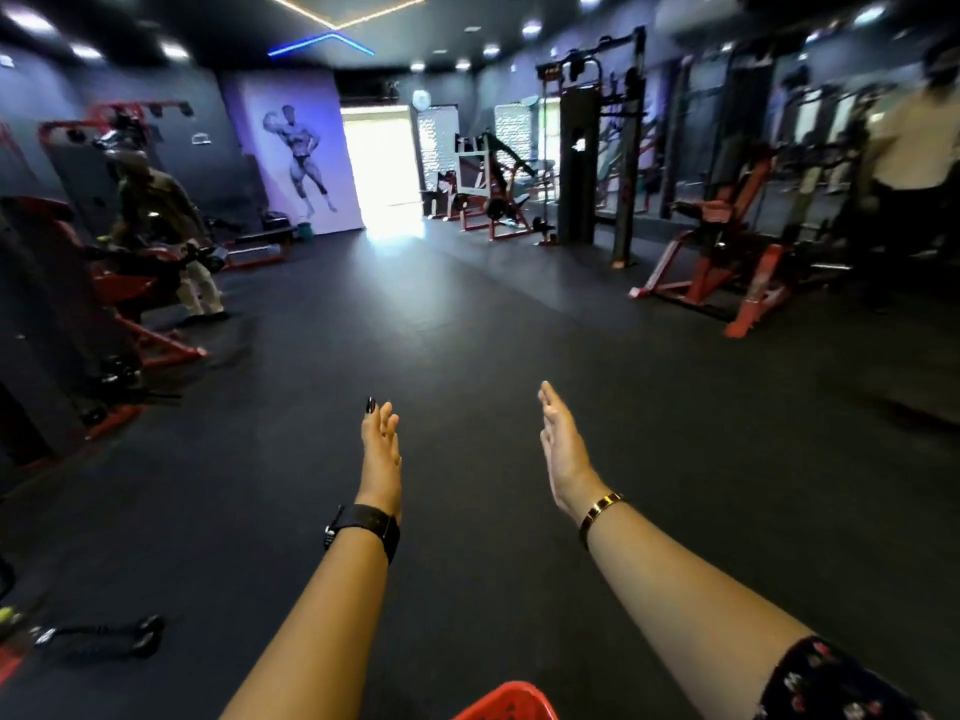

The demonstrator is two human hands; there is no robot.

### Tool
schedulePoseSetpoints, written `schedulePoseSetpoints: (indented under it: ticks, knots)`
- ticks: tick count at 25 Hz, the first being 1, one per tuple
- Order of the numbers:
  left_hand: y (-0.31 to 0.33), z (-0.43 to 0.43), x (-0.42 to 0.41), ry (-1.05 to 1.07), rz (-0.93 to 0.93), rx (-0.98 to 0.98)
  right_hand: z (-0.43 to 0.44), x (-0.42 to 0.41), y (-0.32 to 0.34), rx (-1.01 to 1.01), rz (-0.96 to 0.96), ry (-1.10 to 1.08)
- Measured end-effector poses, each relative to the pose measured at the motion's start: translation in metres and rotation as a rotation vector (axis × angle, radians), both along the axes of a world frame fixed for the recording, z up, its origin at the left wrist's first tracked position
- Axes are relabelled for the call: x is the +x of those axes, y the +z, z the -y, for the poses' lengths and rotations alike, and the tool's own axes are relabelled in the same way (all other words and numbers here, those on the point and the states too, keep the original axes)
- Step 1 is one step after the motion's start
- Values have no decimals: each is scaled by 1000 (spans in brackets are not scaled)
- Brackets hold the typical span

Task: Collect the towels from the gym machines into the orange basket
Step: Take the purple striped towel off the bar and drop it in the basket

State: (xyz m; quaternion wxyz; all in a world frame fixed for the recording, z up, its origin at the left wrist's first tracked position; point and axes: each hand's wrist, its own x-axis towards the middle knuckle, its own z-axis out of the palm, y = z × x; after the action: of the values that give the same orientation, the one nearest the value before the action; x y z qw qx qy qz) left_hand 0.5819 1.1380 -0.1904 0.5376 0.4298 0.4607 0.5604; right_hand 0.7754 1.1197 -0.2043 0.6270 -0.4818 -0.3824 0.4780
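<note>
Hands are both stretched out ahead over the dark floor (467,330): the left hand (382,454) and the right hand (563,449) are held edge-up with straight fingers, palms facing each other and well apart, and neither has hold of anything. A black watch (363,530) sits behind the left hand on the wrist, and a thin gold bracelet (602,511) behind the right.

The orange basket (511,701) is below and behind both hands, close to the body. Only a bit of its rim shows at the bottom edge, so what it holds cannot be told.

No towel can be made out for certain. A pale patch (578,144) on the black cable tower (579,189), far ahead of the right hand, may be a cloth or only a mark; it is too blurred to say. Red machines stand far off on either side: one ahead and right of the right hand (727,262), another left of the left hand (130,283), where a person (161,215) is seated. By my reckoning the collecting is barely begun or between pickups, with a walk to a machine needed next.

No writing or brand is readable; a bodybuilder picture (304,158) on the far wall carries no legible text.
</note>
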Motion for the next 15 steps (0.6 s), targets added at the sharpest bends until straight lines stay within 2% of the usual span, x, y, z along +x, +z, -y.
schedulePoseSetpoints:
  ticks: [3,8,15]
  knots:
    - [-5,4,25,-152,16,-21,32,12,-1,-49,-6,-127]
    - [-11,28,80,-385,-14,-21,96,56,-4,0,44,-363]
    - [-8,103,199,-723,-32,-14,216,142,-10,-16,69,-668]
